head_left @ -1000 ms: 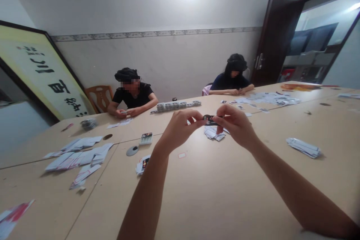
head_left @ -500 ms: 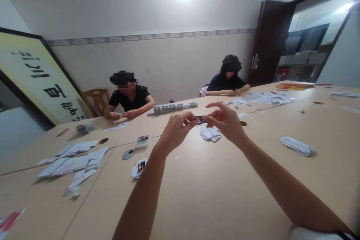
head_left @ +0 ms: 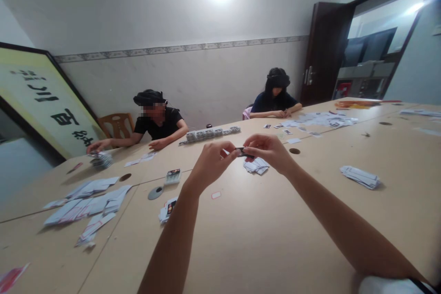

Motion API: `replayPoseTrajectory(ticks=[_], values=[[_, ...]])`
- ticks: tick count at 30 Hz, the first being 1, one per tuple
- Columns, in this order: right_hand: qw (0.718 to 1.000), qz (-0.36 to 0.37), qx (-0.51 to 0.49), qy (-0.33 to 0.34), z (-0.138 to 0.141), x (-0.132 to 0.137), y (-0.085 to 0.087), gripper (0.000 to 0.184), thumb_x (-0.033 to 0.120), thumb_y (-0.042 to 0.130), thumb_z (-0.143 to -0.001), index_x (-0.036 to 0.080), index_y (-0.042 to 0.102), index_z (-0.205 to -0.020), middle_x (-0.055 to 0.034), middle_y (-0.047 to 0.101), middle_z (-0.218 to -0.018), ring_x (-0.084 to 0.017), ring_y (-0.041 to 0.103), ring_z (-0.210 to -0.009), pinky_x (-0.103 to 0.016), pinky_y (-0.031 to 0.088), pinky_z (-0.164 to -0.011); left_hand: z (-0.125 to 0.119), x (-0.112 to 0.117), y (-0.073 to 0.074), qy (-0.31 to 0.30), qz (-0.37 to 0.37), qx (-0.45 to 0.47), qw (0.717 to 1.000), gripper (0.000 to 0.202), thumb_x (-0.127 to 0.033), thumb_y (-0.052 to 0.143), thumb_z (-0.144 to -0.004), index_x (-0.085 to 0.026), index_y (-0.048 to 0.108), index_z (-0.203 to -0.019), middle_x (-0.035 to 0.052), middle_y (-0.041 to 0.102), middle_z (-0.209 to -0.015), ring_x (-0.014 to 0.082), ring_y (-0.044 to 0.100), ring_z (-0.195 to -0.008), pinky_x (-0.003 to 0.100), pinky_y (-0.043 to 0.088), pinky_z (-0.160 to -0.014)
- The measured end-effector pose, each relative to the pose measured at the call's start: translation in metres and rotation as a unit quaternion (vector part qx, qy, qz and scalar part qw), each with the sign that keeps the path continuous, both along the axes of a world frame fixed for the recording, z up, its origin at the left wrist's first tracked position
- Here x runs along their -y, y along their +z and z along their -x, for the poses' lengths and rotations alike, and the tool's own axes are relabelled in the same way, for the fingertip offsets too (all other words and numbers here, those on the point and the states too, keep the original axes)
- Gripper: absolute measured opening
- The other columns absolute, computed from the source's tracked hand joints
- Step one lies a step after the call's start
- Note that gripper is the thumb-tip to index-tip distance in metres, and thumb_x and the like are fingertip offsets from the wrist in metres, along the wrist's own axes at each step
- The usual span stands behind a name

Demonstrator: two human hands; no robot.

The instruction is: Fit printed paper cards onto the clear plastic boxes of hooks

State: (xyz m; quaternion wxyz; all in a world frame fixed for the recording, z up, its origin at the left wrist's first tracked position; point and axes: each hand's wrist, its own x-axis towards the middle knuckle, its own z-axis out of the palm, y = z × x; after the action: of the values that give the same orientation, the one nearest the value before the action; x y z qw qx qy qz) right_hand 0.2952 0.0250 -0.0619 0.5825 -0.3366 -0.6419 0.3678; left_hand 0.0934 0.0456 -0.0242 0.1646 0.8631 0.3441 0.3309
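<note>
My left hand [head_left: 211,161] and my right hand [head_left: 270,151] meet above the wooden table [head_left: 275,239], both pinching a small dark flat piece [head_left: 243,151] between fingertips. Just beyond and below the hands lies a small heap of white cards [head_left: 255,165]. A tiny white label [head_left: 216,195] lies on the table under my left wrist. A short stack of printed cards [head_left: 167,208] sits to the left of my left forearm.
Two other people sit at the far side: one in black [head_left: 156,119] reaching left to a pile [head_left: 99,160], one in dark blue [head_left: 275,98]. Rows of stacked pieces [head_left: 208,133], scattered white sheets [head_left: 86,195], a card stack [head_left: 360,177], a grey disc [head_left: 155,192].
My right-hand fingers have closed back onto the dark piece after spreading. The view drifted right. The person in black has stretched an arm out to the pile at the left.
</note>
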Motion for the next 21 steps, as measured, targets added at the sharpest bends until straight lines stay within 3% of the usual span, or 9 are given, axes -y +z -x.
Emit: replayPoseTrajectory(ticks=[3, 10, 14, 17, 21], values=[[0.999, 0.000, -0.031, 0.014, 0.000, -0.001, 0.000, 0.023, 0.034, 0.087, -0.071, 0.017, 0.072, -0.078, -0.0006, 0.072, -0.064, -0.013, 0.071, -0.058, -0.023, 0.058, -0.056, 0.003, -0.001, 0.002, -0.007, -0.011, 0.002, 1.000, 0.034, -0.046, 0.062, -0.092, -0.019, 0.073, -0.075, 0.0003, 0.069, -0.066, 0.0116, 0.057, -0.059, 0.024, 0.041, -0.058], [0.996, -0.068, -0.064, -0.009, 0.001, -0.002, -0.004, 0.016, 0.029, 0.081, -0.078, 0.018, 0.070, -0.076, 0.0010, 0.070, -0.069, -0.011, 0.068, -0.057, -0.023, 0.060, -0.055, 0.004, -0.004, 0.002, -0.020, -0.028, 0.034, 0.999, 0.035, -0.041, 0.054, -0.096, -0.018, 0.074, -0.080, 0.0015, 0.069, -0.066, 0.0138, 0.060, -0.065, 0.024, 0.043, -0.062], [0.991, -0.115, -0.014, -0.062, 0.003, 0.001, -0.005, 0.014, 0.029, 0.075, -0.084, 0.019, 0.067, -0.078, 0.0018, 0.067, -0.071, -0.010, 0.066, -0.060, -0.023, 0.060, -0.058, 0.002, -0.008, 0.001, -0.012, -0.020, 0.058, 0.998, 0.039, -0.042, 0.055, -0.094, -0.016, 0.070, -0.069, 0.0010, 0.064, -0.061, 0.0131, 0.055, -0.061, 0.025, 0.038, -0.059], [0.981, -0.159, 0.046, -0.100, 0.006, 0.004, -0.006, 0.011, 0.027, 0.069, -0.088, 0.020, 0.066, -0.080, 0.0018, 0.066, -0.072, -0.010, 0.066, -0.062, -0.023, 0.059, -0.058, 0.003, -0.013, -0.001, -0.007, 0.007, 0.080, 0.997, 0.041, -0.044, 0.060, -0.090, -0.016, 0.069, -0.062, -0.0017, 0.054, -0.051, 0.0104, 0.043, -0.051, 0.025, 0.028, -0.052], [0.944, -0.255, 0.123, -0.169, 0.007, 0.008, -0.006, 0.011, 0.019, 0.060, -0.092, 0.020, 0.065, -0.083, 0.0015, 0.067, -0.074, -0.011, 0.065, -0.063, -0.024, 0.055, -0.059, 0.002, -0.019, -0.005, -0.004, 0.047, 0.121, 0.992, 0.041, -0.046, 0.065, -0.085, -0.016, 0.070, -0.059, -0.0038, 0.046, -0.044, 0.0089, 0.033, -0.045, 0.026, 0.022, -0.049]])
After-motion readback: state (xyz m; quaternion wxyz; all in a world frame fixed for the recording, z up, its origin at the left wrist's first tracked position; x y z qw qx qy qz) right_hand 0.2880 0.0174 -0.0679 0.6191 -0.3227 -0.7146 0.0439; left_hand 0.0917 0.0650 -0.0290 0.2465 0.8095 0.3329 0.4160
